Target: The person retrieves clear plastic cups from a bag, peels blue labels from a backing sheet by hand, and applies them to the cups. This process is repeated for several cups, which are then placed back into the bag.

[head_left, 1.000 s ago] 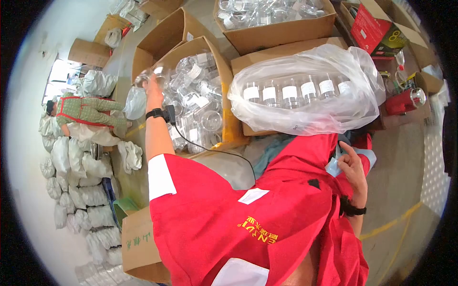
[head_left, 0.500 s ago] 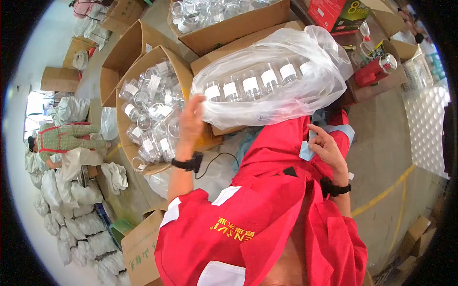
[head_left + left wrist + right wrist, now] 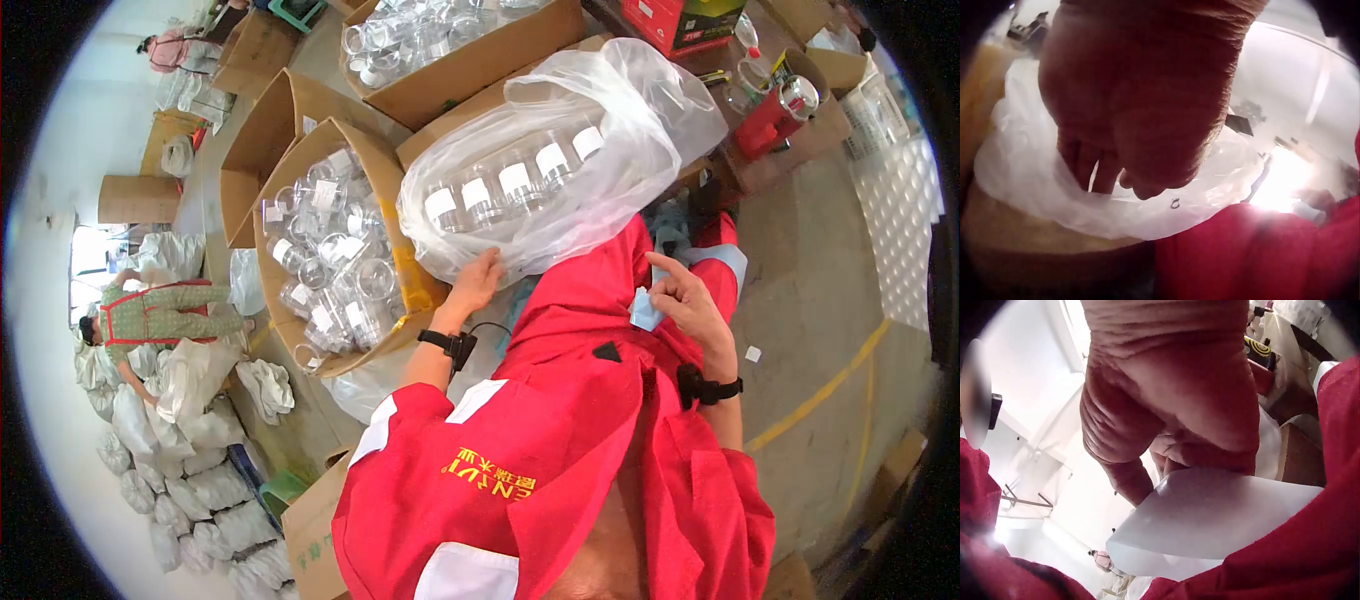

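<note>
My left hand (image 3: pixel 476 280) is at the near rim of a clear plastic bag (image 3: pixel 455 258), gripping the film there. In the left wrist view, the fingers (image 3: pixel 1107 178) lie against the bag and their tips are partly hidden. Several clear bottles (image 3: pixel 515 185) with white labels stand in a row inside the bag. Over the lap, my right hand (image 3: pixel 690 305) pinches a small, smooth, pale sheet (image 3: pixel 645 309), its index finger pointing out. Seen from the right wrist, the sheet (image 3: pixel 1210 519) is curved and whitish, and the palm hides where it is held.
Left of the bag stands a cardboard box (image 3: pixel 400 245) full of loose labelled bottles. Another box (image 3: pixel 480 60) of bottles is behind. A red flask (image 3: pixel 770 125) stands at the right. Farther left, a person (image 3: pixel 155 310) bends over white sacks (image 3: pixel 215 490).
The left hand came from above the left box, where it had a blurred clear object, back to the bag's near rim. The right hand keeps its hold on the pale sheet.
</note>
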A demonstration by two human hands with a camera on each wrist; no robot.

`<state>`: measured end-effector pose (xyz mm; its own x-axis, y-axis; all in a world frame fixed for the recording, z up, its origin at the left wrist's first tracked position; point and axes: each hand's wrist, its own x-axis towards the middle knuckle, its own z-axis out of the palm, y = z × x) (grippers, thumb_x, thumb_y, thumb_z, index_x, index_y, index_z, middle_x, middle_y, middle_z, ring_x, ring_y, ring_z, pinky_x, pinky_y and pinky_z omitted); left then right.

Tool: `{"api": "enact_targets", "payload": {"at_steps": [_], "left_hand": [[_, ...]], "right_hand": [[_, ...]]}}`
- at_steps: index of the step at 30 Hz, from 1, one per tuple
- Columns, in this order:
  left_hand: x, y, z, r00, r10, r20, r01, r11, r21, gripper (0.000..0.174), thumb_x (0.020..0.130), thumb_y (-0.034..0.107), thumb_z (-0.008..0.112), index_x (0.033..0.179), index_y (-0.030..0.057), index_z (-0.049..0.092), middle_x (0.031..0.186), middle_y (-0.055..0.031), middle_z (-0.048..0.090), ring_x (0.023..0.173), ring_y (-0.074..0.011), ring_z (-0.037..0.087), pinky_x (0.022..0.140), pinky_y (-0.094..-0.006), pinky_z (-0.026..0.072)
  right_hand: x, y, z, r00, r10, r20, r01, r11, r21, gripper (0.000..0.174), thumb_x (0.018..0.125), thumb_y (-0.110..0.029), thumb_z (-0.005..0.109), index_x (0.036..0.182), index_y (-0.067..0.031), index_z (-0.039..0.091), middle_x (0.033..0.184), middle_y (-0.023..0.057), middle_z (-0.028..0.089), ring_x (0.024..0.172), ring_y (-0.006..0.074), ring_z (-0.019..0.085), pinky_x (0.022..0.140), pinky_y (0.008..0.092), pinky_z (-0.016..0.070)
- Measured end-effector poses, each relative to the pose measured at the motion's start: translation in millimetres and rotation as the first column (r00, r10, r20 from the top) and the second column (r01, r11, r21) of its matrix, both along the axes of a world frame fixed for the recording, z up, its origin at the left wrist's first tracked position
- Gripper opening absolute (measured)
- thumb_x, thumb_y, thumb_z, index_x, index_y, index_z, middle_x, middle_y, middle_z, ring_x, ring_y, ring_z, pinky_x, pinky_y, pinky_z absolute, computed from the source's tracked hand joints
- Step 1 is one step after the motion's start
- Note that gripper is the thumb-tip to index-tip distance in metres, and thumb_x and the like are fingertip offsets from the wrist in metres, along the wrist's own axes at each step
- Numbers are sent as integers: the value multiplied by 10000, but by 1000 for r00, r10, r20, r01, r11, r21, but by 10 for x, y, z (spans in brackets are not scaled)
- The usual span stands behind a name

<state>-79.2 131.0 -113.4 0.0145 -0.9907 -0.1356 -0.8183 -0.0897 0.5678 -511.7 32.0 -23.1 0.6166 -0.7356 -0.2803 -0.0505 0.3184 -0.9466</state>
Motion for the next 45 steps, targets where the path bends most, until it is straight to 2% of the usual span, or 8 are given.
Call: {"api": "enact_targets", "payload": {"at_steps": [3, 5, 14, 23, 29, 37, 43, 45], "left_hand": [[-219, -168, 220, 690, 479, -543, -379, 878, 293, 410, 1063, 185, 551, 1419, 0, 465, 1144, -190, 714, 1078, -325, 722, 898, -410, 580], [-253, -269, 231, 35, 540, -841, -610, 677, 410, 409, 1074, 161, 537, 1419, 6, 383, 1223, -198, 671, 1121, -338, 706, 936, -422, 592], [-121, -566, -66, -334, 360, -871, -596, 635, 491, 457, 1071, 129, 526, 1433, -4, 281, 1354, -252, 560, 1235, -411, 633, 1008, -498, 584], [-260, -640, 10, -290, 396, -871, -751, 470, 464, 514, 1080, 176, 521, 1509, -5, 303, 1400, -262, 528, 1268, -382, 602, 1052, -494, 563], [148, -814, -400, -430, 316, -845, -576, 625, 527, 431, 1085, 159, 524, 1472, 104, 344, 1323, -224, 576, 1179, -371, 636, 981, -504, 589], [-208, -833, -115, -273, 226, -935, -803, 482, 351, 301, 1096, 131, 489, 1389, 69, 466, 1263, -164, 652, 1113, -303, 673, 957, -449, 602], [-128, -824, -162, -63, 243, -968, -880, 443, 169, 434, 1090, 151, 517, 1497, 34, 418, 1311, -167, 622, 1124, -284, 666, 976, -418, 567], [-168, -845, -435, 603, 606, -519, -790, 543, -284, 503, 1069, 152, 538, 1535, 26, 395, 1252, -182, 651, 1095, -305, 668, 1007, -399, 526]], "right_hand": [[-26, 2, -15, 1000, 9, -17, -10, 1000, -28, 628, 939, 12, 642, 1539, -35, 465, 823, -42, 593, 755, 58, 552, 692, 246, 461], [-32, 6, -42, 1000, 10, -26, -11, 999, -35, 625, 939, 14, 639, 1537, -32, 465, 821, -40, 590, 753, 59, 550, 692, 246, 461], [-88, 49, -80, 1000, -1, -7, 1, 999, -36, 643, 940, 12, 645, 1551, -49, 454, 821, -27, 603, 752, 68, 558, 699, 254, 468], [-112, 57, -92, 999, 7, -49, -10, 998, -64, 636, 932, 0, 652, 1539, -45, 464, 829, -14, 614, 756, 83, 569, 701, 269, 477], [-95, 105, -48, 998, 12, -66, -16, 998, -60, 634, 933, -12, 660, 1532, -32, 456, 835, -9, 622, 765, 91, 583, 714, 279, 491], [-115, 112, -41, 999, 8, -46, -9, 1000, -18, 642, 927, 14, 633, 1543, -54, 467, 836, -24, 627, 752, 70, 584, 721, 260, 502], [-93, 85, -6, 990, 36, -133, -45, 997, -70, 630, 927, -24, 663, 1526, -26, 468, 817, -6, 630, 746, 98, 596, 699, 294, 511], [-70, 93, -70, 992, 37, -124, -44, 998, -53, 634, 924, -19, 662, 1527, -25, 467, 818, -7, 629, 752, 99, 596, 705, 293, 510]]}}
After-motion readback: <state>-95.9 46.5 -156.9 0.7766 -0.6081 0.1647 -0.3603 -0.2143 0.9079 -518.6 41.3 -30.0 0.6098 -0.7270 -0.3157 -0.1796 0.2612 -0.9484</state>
